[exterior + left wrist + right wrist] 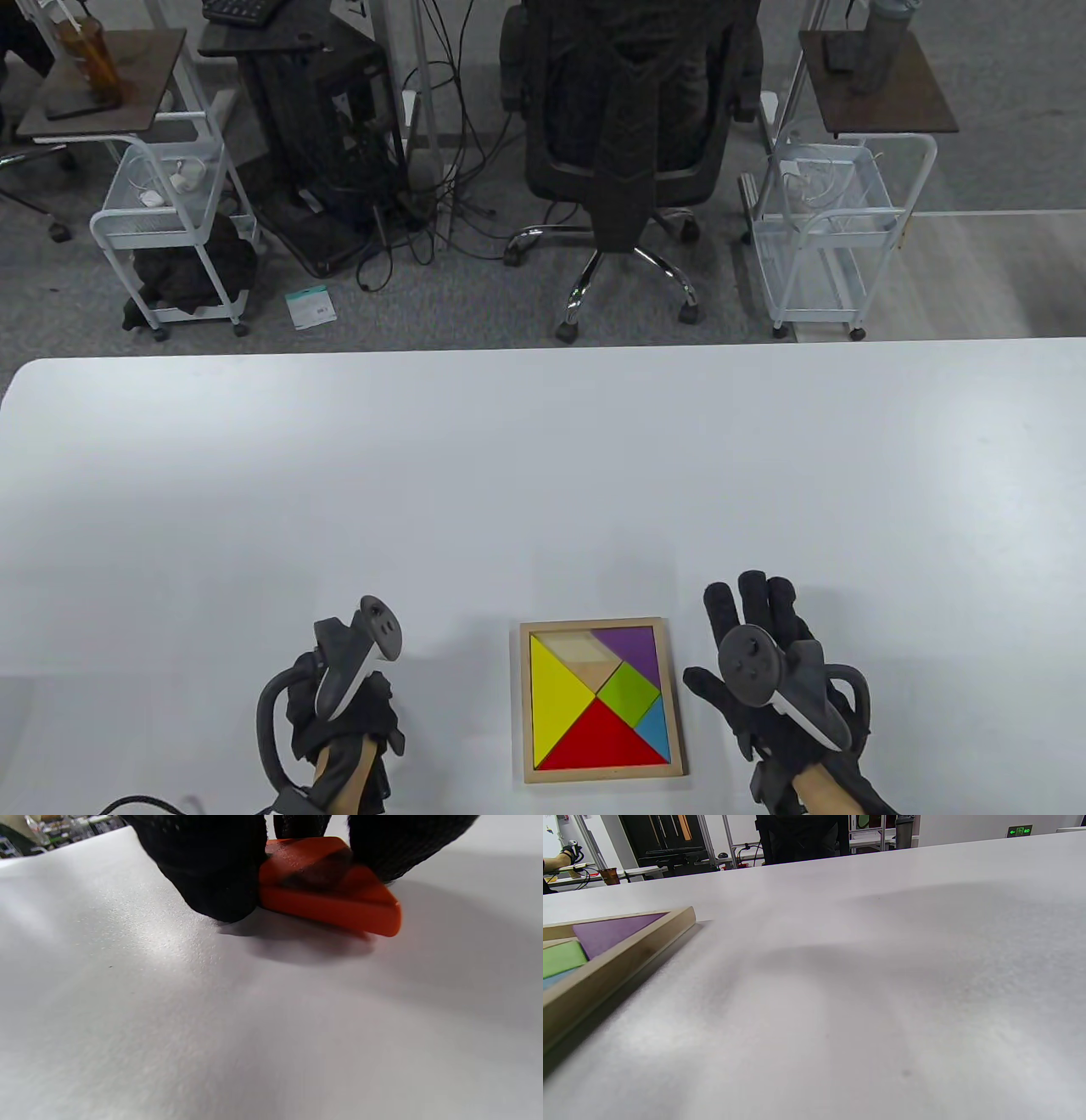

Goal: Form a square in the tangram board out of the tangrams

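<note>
The wooden tangram board [601,774] lies near the table's front edge, between my hands. In it sit a yellow triangle [560,700], a red triangle [602,739], a green square [629,692], a blue triangle [653,730], a purple triangle [632,647] and a pale wooden piece [581,652]. My left hand [344,722], left of the board, pinches an orange triangle [335,895] low over the table; that piece is hidden under the hand in the table view. My right hand [764,671] rests flat on the table right of the board, fingers spread and holding nothing. The board's corner [670,925] shows in the right wrist view.
The white table [543,475] stretches far behind the board. Beyond its far edge stand an office chair [628,127], two white wire carts [170,221] [836,229] and a tangle of cables on the floor.
</note>
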The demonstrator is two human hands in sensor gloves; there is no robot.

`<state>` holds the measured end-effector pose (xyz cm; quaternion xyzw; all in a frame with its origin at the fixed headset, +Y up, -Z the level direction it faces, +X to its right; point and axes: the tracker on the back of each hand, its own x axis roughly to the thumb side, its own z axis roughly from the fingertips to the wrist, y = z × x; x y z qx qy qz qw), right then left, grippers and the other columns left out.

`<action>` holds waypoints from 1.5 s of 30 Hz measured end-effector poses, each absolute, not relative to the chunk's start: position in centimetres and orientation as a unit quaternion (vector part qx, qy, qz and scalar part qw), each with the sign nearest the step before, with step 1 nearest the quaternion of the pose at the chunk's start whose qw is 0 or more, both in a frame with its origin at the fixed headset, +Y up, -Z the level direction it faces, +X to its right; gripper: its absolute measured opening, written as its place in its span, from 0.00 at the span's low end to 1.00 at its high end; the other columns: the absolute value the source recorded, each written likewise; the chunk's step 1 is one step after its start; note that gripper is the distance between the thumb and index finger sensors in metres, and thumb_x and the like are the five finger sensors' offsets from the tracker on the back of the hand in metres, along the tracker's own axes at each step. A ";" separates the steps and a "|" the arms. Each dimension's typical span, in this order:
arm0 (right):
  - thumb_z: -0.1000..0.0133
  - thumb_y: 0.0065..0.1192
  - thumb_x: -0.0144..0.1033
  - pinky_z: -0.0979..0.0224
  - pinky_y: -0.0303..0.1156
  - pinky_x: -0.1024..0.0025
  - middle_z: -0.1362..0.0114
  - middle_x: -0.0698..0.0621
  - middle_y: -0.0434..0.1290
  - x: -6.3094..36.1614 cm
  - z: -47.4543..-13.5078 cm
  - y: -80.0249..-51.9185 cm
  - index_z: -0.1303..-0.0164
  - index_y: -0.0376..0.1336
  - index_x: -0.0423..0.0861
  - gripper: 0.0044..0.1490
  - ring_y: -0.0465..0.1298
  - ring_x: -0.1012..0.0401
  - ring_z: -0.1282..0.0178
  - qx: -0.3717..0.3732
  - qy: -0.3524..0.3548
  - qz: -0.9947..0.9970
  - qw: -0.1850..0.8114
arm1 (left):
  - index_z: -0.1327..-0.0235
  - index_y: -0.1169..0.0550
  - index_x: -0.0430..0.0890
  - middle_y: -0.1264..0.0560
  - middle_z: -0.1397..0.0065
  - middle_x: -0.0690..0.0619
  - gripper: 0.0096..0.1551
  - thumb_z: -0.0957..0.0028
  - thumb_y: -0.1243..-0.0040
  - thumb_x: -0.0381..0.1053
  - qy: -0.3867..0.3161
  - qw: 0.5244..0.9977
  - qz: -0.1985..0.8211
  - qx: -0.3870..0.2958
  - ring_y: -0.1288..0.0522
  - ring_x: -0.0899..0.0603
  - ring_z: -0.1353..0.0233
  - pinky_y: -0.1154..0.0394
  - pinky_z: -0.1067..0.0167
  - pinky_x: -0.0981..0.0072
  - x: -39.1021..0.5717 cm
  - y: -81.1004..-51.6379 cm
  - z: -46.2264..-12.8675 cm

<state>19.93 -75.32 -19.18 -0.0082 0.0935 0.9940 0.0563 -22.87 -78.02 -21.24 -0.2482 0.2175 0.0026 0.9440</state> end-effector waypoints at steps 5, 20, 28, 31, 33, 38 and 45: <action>0.59 0.40 0.69 0.13 0.36 0.54 0.22 0.56 0.15 19.9 -19.2 -75.1 0.27 0.23 0.67 0.57 0.18 0.53 0.21 -0.006 0.088 0.994 0.063 | 0.23 0.39 0.38 0.29 0.36 0.27 0.42 0.44 0.43 0.58 0.156 0.953 0.180 -0.188 0.18 0.37 0.53 0.17 0.61 0.71 -24.3 -75.5 -20.0; 0.58 0.43 0.70 0.21 0.56 0.55 0.18 0.43 0.36 14.2 -16.7 -74.1 0.22 0.33 0.53 0.59 0.41 0.43 0.20 0.190 0.078 0.922 0.328 | 0.21 0.38 0.42 0.30 0.33 0.29 0.38 0.40 0.46 0.57 -0.239 0.664 0.648 -0.287 0.19 0.36 0.47 0.17 0.53 0.63 -14.0 -76.7 -18.6; 0.55 0.48 0.64 0.35 0.70 0.61 0.23 0.40 0.57 12.3 -16.0 -74.6 0.24 0.46 0.46 0.54 0.62 0.43 0.28 0.208 0.078 0.898 0.381 | 0.20 0.39 0.43 0.31 0.31 0.30 0.36 0.38 0.48 0.55 -0.273 0.607 0.662 -0.346 0.19 0.36 0.44 0.17 0.51 0.64 -10.5 -77.8 -17.7; 0.55 0.52 0.61 0.41 0.73 0.61 0.27 0.41 0.64 12.3 -16.0 -74.6 0.27 0.52 0.45 0.50 0.68 0.44 0.33 0.196 0.077 0.901 0.379 | 0.20 0.39 0.42 0.31 0.30 0.29 0.35 0.37 0.48 0.53 -0.276 0.606 0.658 -0.352 0.19 0.35 0.43 0.17 0.51 0.63 -10.2 -77.8 -17.6; 0.56 0.53 0.60 0.44 0.75 0.62 0.31 0.42 0.68 12.5 -16.1 -74.6 0.30 0.56 0.44 0.47 0.71 0.46 0.37 0.187 0.072 0.905 0.375 | 0.20 0.39 0.41 0.31 0.30 0.29 0.34 0.36 0.49 0.52 -0.276 0.614 0.653 -0.348 0.19 0.35 0.42 0.17 0.51 0.63 -10.1 -77.7 -17.5; 0.57 0.57 0.58 0.53 0.77 0.65 0.42 0.46 0.76 13.0 -16.4 -74.4 0.41 0.65 0.46 0.39 0.77 0.50 0.48 0.171 0.067 0.904 0.386 | 0.22 0.35 0.39 0.28 0.31 0.29 0.31 0.36 0.51 0.49 -0.271 0.619 0.654 -0.342 0.17 0.35 0.43 0.16 0.52 0.64 -10.3 -77.5 -17.6; 0.54 0.57 0.50 0.63 0.78 0.67 0.52 0.46 0.81 14.5 -17.2 -74.5 0.50 0.71 0.45 0.29 0.80 0.52 0.59 0.130 0.103 0.854 0.494 | 0.21 0.37 0.38 0.31 0.29 0.30 0.36 0.35 0.53 0.58 -0.225 0.671 0.652 -0.272 0.20 0.33 0.41 0.18 0.48 0.60 -12.3 -76.7 -17.8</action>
